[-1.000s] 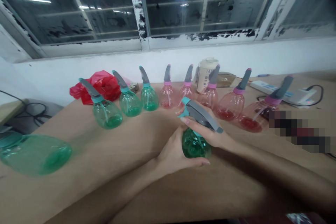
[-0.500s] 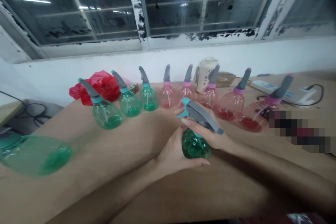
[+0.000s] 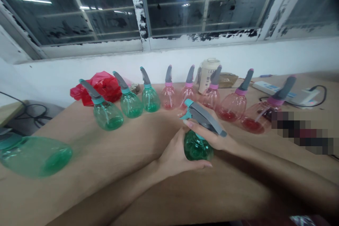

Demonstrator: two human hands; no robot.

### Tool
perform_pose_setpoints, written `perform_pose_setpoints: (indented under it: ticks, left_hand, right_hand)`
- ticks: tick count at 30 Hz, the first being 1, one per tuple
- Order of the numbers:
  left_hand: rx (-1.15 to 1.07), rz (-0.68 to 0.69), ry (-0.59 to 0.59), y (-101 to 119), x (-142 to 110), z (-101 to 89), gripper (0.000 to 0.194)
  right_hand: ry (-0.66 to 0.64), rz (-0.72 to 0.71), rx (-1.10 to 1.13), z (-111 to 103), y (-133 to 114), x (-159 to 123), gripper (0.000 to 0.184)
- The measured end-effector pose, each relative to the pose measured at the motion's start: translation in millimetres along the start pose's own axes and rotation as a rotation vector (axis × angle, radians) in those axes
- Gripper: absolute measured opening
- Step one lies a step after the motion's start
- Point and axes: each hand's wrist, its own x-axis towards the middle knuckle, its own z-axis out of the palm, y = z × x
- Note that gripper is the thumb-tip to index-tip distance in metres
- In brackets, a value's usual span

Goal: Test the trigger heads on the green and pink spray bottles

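A green spray bottle point(image 3: 197, 146) with a grey and teal spray head point(image 3: 205, 116) is between my hands at the middle of the table. My left hand point(image 3: 176, 153) wraps round the bottle's body from the left, its thumb along the lower front. Around the neck, just under the spray head, my right hand point(image 3: 212, 132) is closed, with fingers by the teal trigger point(image 3: 186, 114). The far side of the bottle and some fingertips are hidden. Behind it, pink spray bottles point(image 3: 233, 106) stand in a curved row.
Several green spray bottles point(image 3: 108, 114) stand at left, one larger in view point(image 3: 37, 157) near the left edge. Behind are a red plastic bag point(image 3: 102, 86), a cream cup point(image 3: 208, 74), a brown packet point(image 3: 226, 79) and a white power strip point(image 3: 272, 90) with a cable.
Almost nothing differs. The spray head in my right hand has shifted very slightly to the right; both hands keep their hold on the green spray bottle.
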Motion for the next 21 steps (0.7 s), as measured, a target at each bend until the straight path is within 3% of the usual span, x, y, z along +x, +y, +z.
perform_pose_setpoints:
  ticks: [6, 10, 21]
  left_hand:
    - [0.026, -0.009, -0.010, 1.8, 0.5, -0.7, 0.096]
    - [0.021, -0.003, -0.007, 2.2, 0.0, -0.1, 0.096]
    - [-0.010, 0.010, -0.006, 0.3, 0.7, 0.1, 0.096]
  right_hand:
    - [-0.002, -0.026, -0.100, -1.7, 0.4, 1.5, 0.010]
    - [-0.002, -0.025, -0.052, -0.7, 0.6, 0.8, 0.006]
    - [-0.023, 0.032, 0.087, 0.9, 3.8, -0.8, 0.021]
